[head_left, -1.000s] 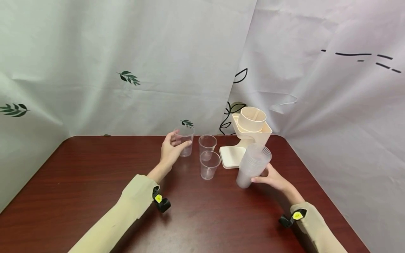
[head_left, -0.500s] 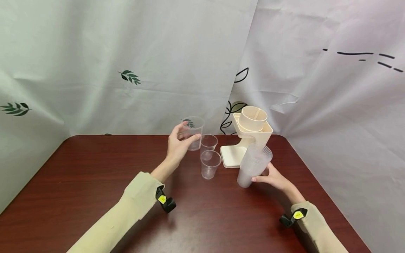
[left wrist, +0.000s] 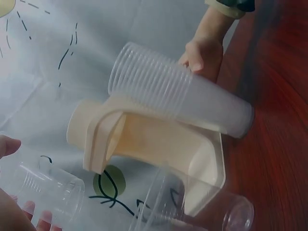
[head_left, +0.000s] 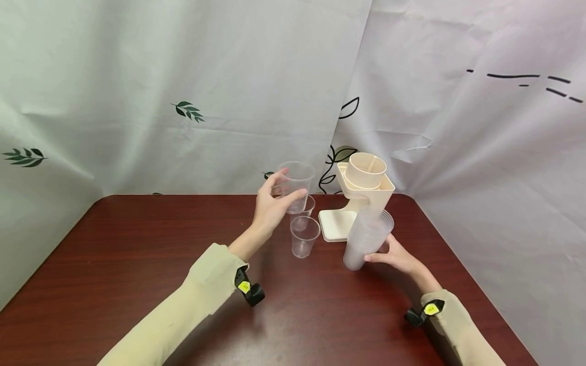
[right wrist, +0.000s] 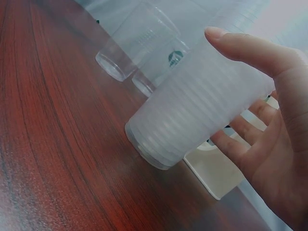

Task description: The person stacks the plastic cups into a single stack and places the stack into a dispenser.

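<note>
My left hand (head_left: 269,206) holds a clear plastic cup (head_left: 298,185) between thumb and fingers, raised above the table. The same cup (left wrist: 50,192) shows at the left of the left wrist view. Two more clear cups stand upright on the table: a front cup (head_left: 302,244) and a rear cup (head_left: 299,223), partly hidden behind the raised one. My right hand (head_left: 396,255) grips a tall stack of nested plastic cups (head_left: 366,239), with its mouth end leaning to the right. In the right wrist view, the thumb lies across the stack (right wrist: 192,103) and fingers wrap behind it.
A cream cup dispenser (head_left: 364,188) with a round tube on top and a flat base stands at the back right, just behind the stack. The dark red wooden table (head_left: 137,244) ends at a pale printed curtain (head_left: 256,91).
My left hand has lifted its cup from the table's back and carried it rightward, over the rear cup. The right hand and the stack have stayed in place.
</note>
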`<state>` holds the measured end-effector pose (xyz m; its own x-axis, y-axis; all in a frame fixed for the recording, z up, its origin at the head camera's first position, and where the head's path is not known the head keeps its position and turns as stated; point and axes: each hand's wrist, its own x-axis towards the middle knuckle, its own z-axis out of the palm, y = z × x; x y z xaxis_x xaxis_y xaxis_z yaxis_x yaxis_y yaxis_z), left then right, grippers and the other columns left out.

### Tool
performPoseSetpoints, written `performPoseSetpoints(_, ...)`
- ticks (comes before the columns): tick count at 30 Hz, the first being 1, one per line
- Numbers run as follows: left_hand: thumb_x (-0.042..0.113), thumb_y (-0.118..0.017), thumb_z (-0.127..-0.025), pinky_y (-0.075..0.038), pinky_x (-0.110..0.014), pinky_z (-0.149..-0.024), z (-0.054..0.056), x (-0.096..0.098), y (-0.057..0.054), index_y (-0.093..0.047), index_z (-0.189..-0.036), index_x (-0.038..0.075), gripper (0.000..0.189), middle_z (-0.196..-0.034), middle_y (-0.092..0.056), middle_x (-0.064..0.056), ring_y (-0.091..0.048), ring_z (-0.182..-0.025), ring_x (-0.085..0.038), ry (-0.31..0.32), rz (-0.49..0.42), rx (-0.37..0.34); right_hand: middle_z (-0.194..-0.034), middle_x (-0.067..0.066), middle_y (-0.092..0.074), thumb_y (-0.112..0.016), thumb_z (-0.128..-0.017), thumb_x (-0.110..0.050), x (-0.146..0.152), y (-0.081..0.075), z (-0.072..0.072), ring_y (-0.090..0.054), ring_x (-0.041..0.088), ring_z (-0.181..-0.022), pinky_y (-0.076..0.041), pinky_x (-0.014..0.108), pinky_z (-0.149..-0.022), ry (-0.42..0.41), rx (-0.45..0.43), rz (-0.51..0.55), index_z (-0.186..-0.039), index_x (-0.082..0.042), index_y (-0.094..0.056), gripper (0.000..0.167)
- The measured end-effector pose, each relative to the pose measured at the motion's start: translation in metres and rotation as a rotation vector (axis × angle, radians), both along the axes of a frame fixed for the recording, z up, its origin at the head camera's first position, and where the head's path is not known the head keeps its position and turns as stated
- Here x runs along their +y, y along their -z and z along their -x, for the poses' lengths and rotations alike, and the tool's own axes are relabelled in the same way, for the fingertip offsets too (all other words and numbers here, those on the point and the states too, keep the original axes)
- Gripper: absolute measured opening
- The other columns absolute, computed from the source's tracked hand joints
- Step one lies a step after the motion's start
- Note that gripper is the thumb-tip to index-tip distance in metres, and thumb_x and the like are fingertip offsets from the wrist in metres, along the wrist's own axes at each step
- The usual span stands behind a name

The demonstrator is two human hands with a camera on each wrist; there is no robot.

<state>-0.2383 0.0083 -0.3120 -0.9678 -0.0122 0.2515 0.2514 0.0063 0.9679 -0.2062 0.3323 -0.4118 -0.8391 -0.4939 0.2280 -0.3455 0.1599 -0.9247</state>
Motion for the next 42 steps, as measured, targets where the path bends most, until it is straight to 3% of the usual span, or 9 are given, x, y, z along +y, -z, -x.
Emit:
performPoseSetpoints(7, 0.02, -0.079, -0.077, -0.049, -0.04, -0.096, -0.006, 0.01, -0.007, -0.058, -0.13, 0.018, 0.057, -0.126, -0.058, -0.007, -0.057, -0.116, -0.028, 0.023, 0.006, 0.007, -0.12, -0.013, -0.061, -0.064, -0.081, 0.01, 0.0, 0.0, 0.001, -0.061, 0.003, -0.106, -0.052, 0.019, -0.086, -0.008, -0.013, 0.011, -0.131, -0.023, -0.042, 0.063)
performPoseSetpoints(19, 0.016, -0.079, -0.077, -0.05, -0.041, -0.097, -0.011, 0.031, -0.013, -0.049, -0.135, 0.014, 0.065, -0.127, -0.059, -0.009, -0.058, -0.115, -0.029, 0.091, -0.069, 0.022, -0.119, -0.013, -0.06, -0.064, -0.081, 0.009, 0.003, 0.001, -0.002, -0.061, 0.002, -0.105, -0.052, 0.019, -0.086, -0.002, -0.009, 0.0, -0.13, -0.022, -0.044, 0.062)
performPoseSetpoints(27, 0.016, -0.078, -0.078, -0.051, -0.038, -0.095, -0.013, 0.045, -0.015, -0.053, -0.134, 0.013, 0.061, -0.126, -0.061, -0.01, -0.061, -0.111, -0.028, 0.105, -0.057, 0.052, -0.12, -0.014, -0.061, -0.063, -0.081, 0.011, 0.003, 0.0, 0.001, -0.06, 0.001, -0.107, -0.051, 0.018, -0.087, -0.031, 0.013, 0.007, -0.131, -0.023, -0.044, 0.063)
performPoseSetpoints(32, 0.021, -0.078, -0.078, -0.052, -0.035, -0.095, -0.017, 0.054, -0.022, -0.056, -0.133, 0.015, 0.059, -0.124, -0.062, -0.006, -0.06, -0.112, -0.027, 0.12, -0.027, 0.065, -0.12, -0.014, -0.061, -0.062, -0.08, 0.012, 0.003, 0.001, 0.001, -0.06, 0.001, -0.107, -0.051, 0.018, -0.086, -0.04, 0.01, 0.02, -0.131, -0.023, -0.044, 0.064)
performPoseSetpoints(39, 0.017, -0.079, -0.077, -0.051, -0.042, -0.097, -0.018, 0.07, -0.031, -0.055, -0.132, 0.01, 0.06, -0.125, -0.06, -0.015, -0.058, -0.113, -0.033, 0.168, -0.072, 0.107, -0.12, -0.013, -0.06, -0.062, -0.08, 0.011, 0.002, 0.001, 0.002, -0.06, 0.002, -0.107, -0.05, 0.017, -0.087, -0.034, 0.011, 0.02, -0.131, -0.022, -0.044, 0.064)
performPoseSetpoints(42, 0.017, -0.079, -0.077, -0.052, -0.036, -0.093, -0.018, 0.076, -0.032, -0.057, -0.13, 0.012, 0.058, -0.125, -0.061, -0.014, -0.06, -0.111, -0.031, 0.17, -0.075, 0.11, -0.119, -0.013, -0.061, -0.063, -0.08, 0.011, 0.002, 0.001, 0.002, -0.06, 0.002, -0.107, -0.05, 0.018, -0.088, -0.026, 0.008, 0.014, -0.131, -0.022, -0.043, 0.063)
